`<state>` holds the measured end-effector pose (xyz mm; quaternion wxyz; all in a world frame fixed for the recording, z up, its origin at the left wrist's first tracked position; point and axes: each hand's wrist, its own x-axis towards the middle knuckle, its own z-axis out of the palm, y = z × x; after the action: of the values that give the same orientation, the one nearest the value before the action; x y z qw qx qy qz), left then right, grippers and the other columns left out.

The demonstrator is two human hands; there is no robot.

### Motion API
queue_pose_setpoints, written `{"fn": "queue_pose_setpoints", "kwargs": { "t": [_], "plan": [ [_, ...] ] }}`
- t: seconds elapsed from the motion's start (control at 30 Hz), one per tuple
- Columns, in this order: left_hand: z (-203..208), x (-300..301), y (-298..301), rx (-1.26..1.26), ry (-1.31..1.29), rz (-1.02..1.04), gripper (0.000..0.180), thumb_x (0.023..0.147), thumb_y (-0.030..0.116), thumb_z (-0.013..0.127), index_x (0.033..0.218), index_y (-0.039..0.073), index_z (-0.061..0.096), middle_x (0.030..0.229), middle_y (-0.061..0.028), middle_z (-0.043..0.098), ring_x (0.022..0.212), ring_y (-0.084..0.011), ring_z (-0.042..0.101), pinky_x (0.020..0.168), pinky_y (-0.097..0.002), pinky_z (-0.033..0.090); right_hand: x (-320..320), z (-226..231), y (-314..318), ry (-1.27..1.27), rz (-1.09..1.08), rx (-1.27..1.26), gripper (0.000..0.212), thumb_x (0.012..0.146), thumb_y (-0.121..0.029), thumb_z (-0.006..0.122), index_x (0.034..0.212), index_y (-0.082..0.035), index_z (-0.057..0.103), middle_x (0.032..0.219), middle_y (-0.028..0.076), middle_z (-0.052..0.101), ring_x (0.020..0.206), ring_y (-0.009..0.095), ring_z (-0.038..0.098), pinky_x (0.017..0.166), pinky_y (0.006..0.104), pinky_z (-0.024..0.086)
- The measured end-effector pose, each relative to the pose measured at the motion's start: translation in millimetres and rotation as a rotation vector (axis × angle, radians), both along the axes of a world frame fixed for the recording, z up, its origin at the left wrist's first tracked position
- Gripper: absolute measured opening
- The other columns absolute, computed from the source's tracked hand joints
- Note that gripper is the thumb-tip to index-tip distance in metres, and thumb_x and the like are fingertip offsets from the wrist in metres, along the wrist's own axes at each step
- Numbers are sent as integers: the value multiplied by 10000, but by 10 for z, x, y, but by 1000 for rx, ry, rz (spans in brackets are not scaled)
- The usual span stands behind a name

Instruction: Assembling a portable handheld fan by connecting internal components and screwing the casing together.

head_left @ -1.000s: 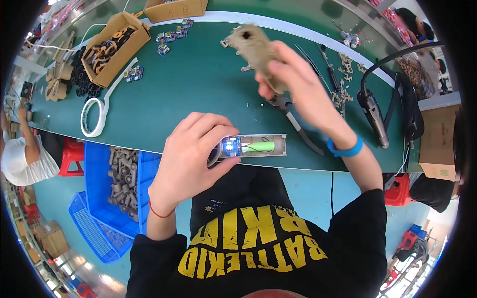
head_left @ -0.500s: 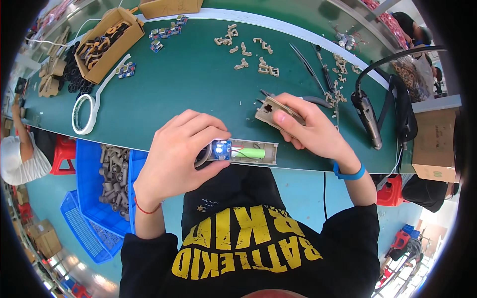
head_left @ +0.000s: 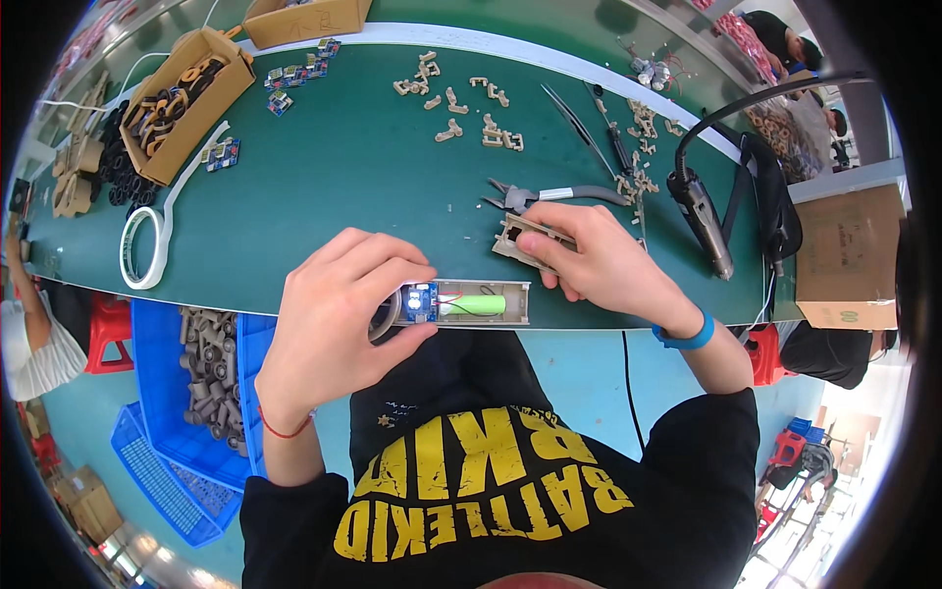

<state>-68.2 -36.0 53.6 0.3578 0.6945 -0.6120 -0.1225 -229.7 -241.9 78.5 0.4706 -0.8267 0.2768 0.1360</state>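
Note:
My left hand [head_left: 334, 319] is closed around the round head of a beige plastic housing [head_left: 517, 306] at the table's near edge. The housing's open side faces up, showing a blue circuit board [head_left: 421, 302], a green cylindrical battery [head_left: 475, 305] and thin wires. To its upper right, my right hand [head_left: 601, 257] grips a beige half-shell cover [head_left: 513, 247] with a dark square opening, held apart from the housing. Just beyond that hand lie grey-handled diagonal cutters [head_left: 579, 193], jaws pointing left. My left fingers partly hide the housing's head.
Beige clips [head_left: 500, 133], tweezers [head_left: 579, 128] and circuit boards [head_left: 294, 74] lie farther back. At left are a tape roll [head_left: 143, 250] and a cardboard box of parts [head_left: 201, 128]. An electric screwdriver [head_left: 702, 221] hangs at right. A blue bin [head_left: 157, 393] stands below the near edge.
My right hand has drawn slightly nearer with the cover, uncovering more of the cutters. My left hand still holds the housing. The whole view has shifted a little.

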Motion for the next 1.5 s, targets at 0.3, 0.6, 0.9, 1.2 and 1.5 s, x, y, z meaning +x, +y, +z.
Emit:
{"fn": "queue_pose_setpoints", "kwargs": {
  "t": [0.3,0.6,0.9,1.2,1.5],
  "plan": [
    [-33,20,4,-49,-18,-6,333,646,106,806,947,88,665,987,-17,651,884,-236,599,749,-335,517,-105,80,2,-99,-100,24,358,1040,-280,445,1290,-54,567,732,16,549,562,58,516,523,232,431],
    [-16,28,14,-46,20,38,599,518,125,858,1079,73,655,1085,-74,645,957,-295,601,838,-376,494,-199,128,403,-504,215,-520,411,782,-172,770,1166,-80,654,940,76,616,837,222,610,705,312,496],
    [-41,5,5,-60,28,43,723,451,271,895,1104,76,653,1092,-78,651,977,-295,605,848,-385,488,17,-225,671,-603,267,-666,467,678,-198,834,1114,-123,685,937,37,604,820,227,594,686,339,495],
    [-92,12,11,-72,31,86,653,459,284,897,1030,69,663,1050,-72,657,942,-292,611,827,-378,489,74,-193,643,-607,270,-613,470,645,-162,841,1086,-117,687,923,34,595,794,207,601,656,329,503],
    [-96,5,19,-55,24,96,568,475,262,899,952,64,661,993,-67,662,902,-283,614,787,-369,496,104,-178,604,-489,246,-468,439,676,-174,829,1083,-139,671,942,36,599,812,232,635,664,339,527]
  ]
}}
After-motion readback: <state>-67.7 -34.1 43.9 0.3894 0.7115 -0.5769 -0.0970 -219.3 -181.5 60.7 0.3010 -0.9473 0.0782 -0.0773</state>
